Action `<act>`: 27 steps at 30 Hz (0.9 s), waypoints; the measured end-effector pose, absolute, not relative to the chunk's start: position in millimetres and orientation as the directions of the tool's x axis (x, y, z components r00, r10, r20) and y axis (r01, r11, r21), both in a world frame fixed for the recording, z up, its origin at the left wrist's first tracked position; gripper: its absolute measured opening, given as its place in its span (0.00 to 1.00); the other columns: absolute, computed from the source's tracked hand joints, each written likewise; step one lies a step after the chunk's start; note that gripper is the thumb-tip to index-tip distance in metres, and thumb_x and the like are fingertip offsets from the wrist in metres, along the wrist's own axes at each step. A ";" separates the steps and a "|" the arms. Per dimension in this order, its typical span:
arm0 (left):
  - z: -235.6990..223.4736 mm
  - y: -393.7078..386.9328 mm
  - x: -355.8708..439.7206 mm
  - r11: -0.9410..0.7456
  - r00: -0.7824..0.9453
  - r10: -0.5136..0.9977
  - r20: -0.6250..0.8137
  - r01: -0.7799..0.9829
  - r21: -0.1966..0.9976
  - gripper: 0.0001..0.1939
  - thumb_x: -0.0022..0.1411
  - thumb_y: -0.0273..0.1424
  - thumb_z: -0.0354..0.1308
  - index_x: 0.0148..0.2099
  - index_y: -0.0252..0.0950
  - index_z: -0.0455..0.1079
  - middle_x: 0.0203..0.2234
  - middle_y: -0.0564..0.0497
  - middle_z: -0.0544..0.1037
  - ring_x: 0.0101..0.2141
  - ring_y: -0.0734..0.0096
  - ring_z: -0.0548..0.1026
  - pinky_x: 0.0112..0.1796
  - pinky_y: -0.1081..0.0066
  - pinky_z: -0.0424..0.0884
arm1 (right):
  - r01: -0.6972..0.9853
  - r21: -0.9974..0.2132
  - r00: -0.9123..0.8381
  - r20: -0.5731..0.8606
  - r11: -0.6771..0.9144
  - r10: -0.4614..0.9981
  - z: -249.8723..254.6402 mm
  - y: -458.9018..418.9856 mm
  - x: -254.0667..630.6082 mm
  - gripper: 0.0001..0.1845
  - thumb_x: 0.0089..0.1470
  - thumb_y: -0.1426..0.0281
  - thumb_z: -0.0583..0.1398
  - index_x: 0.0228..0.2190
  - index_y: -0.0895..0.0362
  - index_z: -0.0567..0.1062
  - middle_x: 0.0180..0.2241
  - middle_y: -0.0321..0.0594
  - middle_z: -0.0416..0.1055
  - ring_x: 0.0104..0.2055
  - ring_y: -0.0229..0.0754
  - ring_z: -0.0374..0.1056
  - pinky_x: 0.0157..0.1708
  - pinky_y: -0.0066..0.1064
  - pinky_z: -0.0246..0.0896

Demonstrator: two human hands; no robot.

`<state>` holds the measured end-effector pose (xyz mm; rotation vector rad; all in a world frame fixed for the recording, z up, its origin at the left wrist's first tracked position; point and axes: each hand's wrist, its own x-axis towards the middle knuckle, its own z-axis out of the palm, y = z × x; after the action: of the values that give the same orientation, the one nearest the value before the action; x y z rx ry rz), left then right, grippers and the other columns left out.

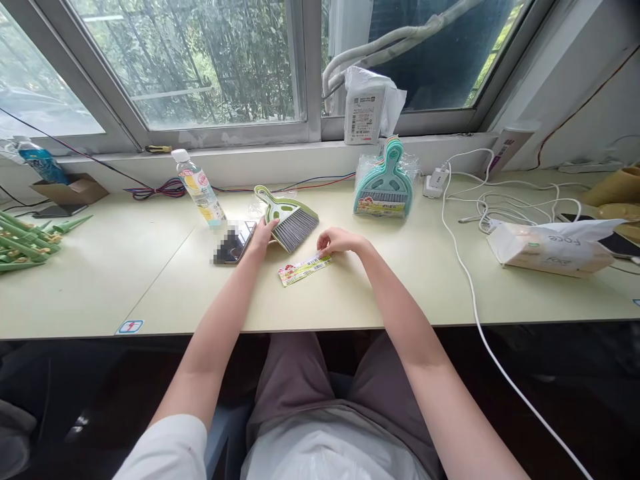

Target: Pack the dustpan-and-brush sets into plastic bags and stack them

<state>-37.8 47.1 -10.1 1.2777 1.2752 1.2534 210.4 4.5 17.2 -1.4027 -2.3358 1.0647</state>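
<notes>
My left hand (263,235) grips the edge of a small green dustpan and brush set (295,223), which is tilted with its grey bristles toward the lower right. In front of the set, a printed label strip (304,269) in yellow-green and white lies on the table. The fingers of my right hand (336,241) pinch the strip's right end. Clear plastic film (256,210) shows behind the set's handle. Farther back on the right stands a stack of wrapped teal dustpan and brush sets (384,183), with a similar label on the front.
A drink bottle (197,187) and a phone (235,243) are left of my left hand. A white box (364,117) sits on the windowsill. White cables (520,207) and a tissue pack (553,248) lie at the right; green stalks (30,243) at far left.
</notes>
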 end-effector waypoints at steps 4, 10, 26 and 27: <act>-7.2 39.8 -35.5 -0.076 0.039 0.997 0.073 0.094 0.993 0.26 0.57 0.36 0.58 0.58 0.37 0.61 0.47 0.45 0.75 0.43 0.63 0.75 0.39 0.66 0.74 | 0.408 -0.887 -0.603 -0.082 0.218 0.794 12.3 11.8 221.6 0.14 0.40 0.68 0.68 0.33 0.58 0.79 0.31 0.38 0.76 0.31 0.36 0.68 0.31 0.26 0.62; 1.3 25.8 -29.4 -0.087 0.211 0.975 0.064 0.101 0.991 0.31 0.55 0.38 0.61 0.60 0.40 0.60 0.51 0.46 0.74 0.46 0.59 0.75 0.45 0.60 0.72 | 0.277 -0.916 -0.375 0.174 0.289 0.910 5.4 19.2 220.2 0.11 0.44 0.66 0.65 0.32 0.58 0.79 0.30 0.37 0.75 0.30 0.35 0.66 0.32 0.27 0.61; -4.4 26.8 -23.7 -0.219 0.278 0.930 0.241 -0.108 0.970 0.43 0.45 0.30 0.69 0.63 0.37 0.58 0.51 0.42 0.72 0.51 0.55 0.72 0.51 0.58 0.69 | 0.573 -0.754 0.233 0.525 0.321 0.819 -4.8 17.3 197.3 0.28 0.54 0.58 0.60 0.54 0.54 0.64 0.57 0.49 0.62 0.56 0.48 0.63 0.53 0.43 0.60; -4.3 28.4 -24.3 -0.226 0.250 0.934 0.254 -0.137 0.964 0.43 0.46 0.30 0.69 0.63 0.38 0.58 0.51 0.42 0.73 0.51 0.56 0.72 0.51 0.58 0.69 | 0.499 -0.804 0.282 0.503 0.323 0.817 -5.0 16.9 193.1 0.30 0.55 0.57 0.59 0.56 0.54 0.61 0.59 0.50 0.60 0.59 0.49 0.59 0.55 0.43 0.59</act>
<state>-24.3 28.4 -4.3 1.4184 0.8054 1.2252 193.1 16.9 -5.0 -1.3269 -1.3687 0.3289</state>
